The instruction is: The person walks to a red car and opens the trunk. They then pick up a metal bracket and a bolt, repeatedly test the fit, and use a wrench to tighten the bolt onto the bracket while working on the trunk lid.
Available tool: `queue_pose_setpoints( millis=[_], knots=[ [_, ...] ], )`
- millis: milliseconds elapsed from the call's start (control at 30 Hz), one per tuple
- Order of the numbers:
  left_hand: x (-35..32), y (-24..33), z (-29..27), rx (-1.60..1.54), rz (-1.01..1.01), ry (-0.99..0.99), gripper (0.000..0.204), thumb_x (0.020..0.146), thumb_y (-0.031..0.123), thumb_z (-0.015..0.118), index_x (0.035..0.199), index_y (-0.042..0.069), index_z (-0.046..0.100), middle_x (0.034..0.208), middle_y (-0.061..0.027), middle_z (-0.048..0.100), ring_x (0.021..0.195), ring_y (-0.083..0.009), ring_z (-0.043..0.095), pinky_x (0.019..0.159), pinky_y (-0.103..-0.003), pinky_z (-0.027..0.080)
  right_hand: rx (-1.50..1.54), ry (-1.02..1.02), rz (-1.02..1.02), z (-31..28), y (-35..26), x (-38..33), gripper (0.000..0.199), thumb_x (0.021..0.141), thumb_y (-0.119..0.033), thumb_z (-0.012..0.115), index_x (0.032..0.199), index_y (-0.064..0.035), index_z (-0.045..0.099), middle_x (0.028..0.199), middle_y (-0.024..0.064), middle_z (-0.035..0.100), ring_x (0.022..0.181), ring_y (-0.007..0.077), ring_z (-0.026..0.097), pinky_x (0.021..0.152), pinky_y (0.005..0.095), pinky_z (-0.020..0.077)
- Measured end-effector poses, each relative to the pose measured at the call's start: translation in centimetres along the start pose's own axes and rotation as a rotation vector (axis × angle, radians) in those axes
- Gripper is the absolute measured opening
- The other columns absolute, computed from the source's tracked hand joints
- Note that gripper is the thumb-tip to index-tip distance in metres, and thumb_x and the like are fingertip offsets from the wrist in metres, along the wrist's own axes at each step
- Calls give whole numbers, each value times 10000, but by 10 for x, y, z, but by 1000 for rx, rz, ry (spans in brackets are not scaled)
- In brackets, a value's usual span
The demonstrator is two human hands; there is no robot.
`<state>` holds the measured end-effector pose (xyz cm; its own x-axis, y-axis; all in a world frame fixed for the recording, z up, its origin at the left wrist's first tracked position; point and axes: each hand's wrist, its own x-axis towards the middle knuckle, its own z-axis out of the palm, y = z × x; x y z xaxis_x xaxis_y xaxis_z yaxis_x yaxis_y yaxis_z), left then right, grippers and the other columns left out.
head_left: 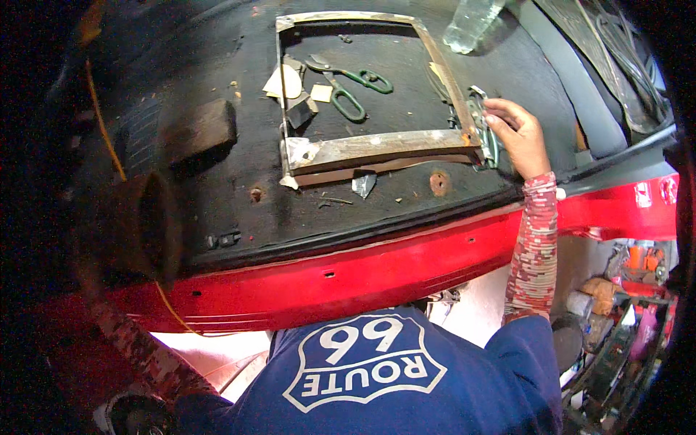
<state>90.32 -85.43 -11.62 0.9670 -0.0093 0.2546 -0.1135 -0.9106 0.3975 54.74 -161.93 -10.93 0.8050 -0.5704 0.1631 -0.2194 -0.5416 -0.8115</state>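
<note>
A rectangular metal frame point(384, 147) lies on the black surface point(319, 225) just left of the right hand point(520, 138), its broad near bar running left to right toward that hand; fisheye bending leaves its longer axis uncertain. The right hand is clearly the nearer, its fingertips at a metal clamp-like tool point(490, 151) beside the frame's near right corner; whether they grip it, I cannot tell. The hands are apart: the left forearm point(148, 351) runs into darkness, so the left hand's state cannot be told. Farther left of the right hand, green-handled snips point(350, 105) lie within the frame's opening. Beyond that hand lies a clear plastic bottle point(471, 27), contents unclear.
</note>
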Motion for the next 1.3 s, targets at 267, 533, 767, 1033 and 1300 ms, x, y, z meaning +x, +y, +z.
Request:
queue_pose_setpoints(
  millis=[267,533,767,1033,1300],
  knots=[
    [-61,184,-45,-573,326,417,283,1065,174,568,1263,-3,666,1205,-124,708,1099,-218,682,1000,-360,546,-276,78,-156,22,52,10,194,900,-130,742,1053,-10,744,1014,106,764,944,198,725,856,337,558],
    [-62,379,50,-559,804,-382,176,1000,141,682,1078,-10,732,1012,-70,743,919,-126,654,834,-268,523,-288,147,-141,7,50,6,160,914,-123,720,1029,-13,730,986,110,755,899,197,722,833,332,553],
    [-8,425,175,-106,890,-707,298,864,344,799,1008,84,805,969,-167,769,924,-313,745,840,-424,565,-321,183,-87,-1,70,8,141,925,-137,720,1000,-17,727,916,100,755,830,173,710,784,328,549],
    [2,443,212,-412,800,-603,425,902,444,742,1038,43,785,907,-169,764,837,-308,742,783,-400,575,-358,120,-10,-2,78,16,113,927,-103,719,978,-4,705,875,51,720,811,118,666,763,295,530],
    [33,436,158,-1458,-189,-688,517,1091,462,432,1290,41,655,1069,-90,707,896,-214,652,770,-332,530,-414,5,111,-12,93,13,332,911,-164,746,1218,-41,705,1044,99,744,902,171,680,818,329,541]
  ],
)
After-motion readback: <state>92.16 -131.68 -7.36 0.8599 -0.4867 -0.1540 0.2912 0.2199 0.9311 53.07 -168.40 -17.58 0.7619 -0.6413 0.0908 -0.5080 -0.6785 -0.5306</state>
